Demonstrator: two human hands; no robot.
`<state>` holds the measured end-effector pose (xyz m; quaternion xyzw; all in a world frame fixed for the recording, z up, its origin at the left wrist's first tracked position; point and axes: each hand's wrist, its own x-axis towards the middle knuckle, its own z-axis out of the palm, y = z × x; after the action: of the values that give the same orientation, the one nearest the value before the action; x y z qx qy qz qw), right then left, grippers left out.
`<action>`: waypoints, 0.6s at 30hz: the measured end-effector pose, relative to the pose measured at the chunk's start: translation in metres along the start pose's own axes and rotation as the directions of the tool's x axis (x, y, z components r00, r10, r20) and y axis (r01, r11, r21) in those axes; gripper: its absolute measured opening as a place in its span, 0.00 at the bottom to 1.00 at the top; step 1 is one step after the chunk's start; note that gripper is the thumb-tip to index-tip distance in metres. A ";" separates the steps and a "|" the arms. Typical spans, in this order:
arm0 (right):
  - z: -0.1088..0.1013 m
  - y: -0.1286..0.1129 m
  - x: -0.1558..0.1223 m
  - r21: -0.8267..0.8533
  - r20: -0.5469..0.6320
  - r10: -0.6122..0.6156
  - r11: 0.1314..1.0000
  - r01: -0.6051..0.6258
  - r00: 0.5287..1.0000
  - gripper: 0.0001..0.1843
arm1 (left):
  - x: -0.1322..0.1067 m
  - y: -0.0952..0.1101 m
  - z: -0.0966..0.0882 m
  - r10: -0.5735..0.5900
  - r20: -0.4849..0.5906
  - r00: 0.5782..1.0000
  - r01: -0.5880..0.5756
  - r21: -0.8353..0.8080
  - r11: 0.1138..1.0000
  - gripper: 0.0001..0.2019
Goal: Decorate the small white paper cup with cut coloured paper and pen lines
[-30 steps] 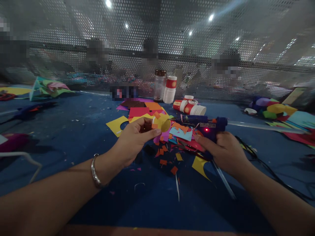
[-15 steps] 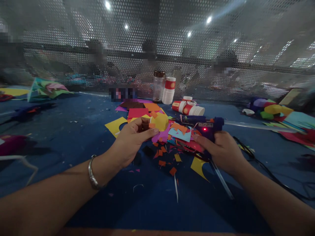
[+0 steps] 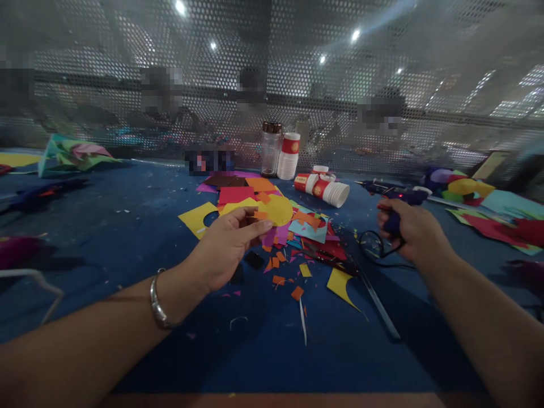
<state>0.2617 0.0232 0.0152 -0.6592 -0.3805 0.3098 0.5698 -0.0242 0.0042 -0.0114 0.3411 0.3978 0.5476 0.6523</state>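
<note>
Gluing looks underway: left hand pinches a yellow paper disc, needing steadiness next; right hand apparently grips a blue plastic glue gun toward the table's far edge.

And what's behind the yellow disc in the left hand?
Purple paper shows past the lower edge of the yellow disc, and an orange sheet beyond its upper edge. The disc covers whatever lies directly behind it.

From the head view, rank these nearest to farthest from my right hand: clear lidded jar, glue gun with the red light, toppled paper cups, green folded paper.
1. Glue gun: in the right hand.
2. Toppled paper cups: forward and left of it.
3. Clear lidded jar: beyond the cups, farther left.
4. Green folded paper: far left.
</note>
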 end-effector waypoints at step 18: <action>0.003 0.024 0.038 -0.330 0.160 0.033 0.944 0.022 0.987 0.15 | 0.001 0.000 -0.001 0.000 0.049 0.999 0.000 0.013 1.000 0.07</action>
<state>0.2826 0.0558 -0.0078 -0.7187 -0.4706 0.2962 0.4174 -0.0249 0.0047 -0.0116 0.3587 0.3850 0.5365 0.6597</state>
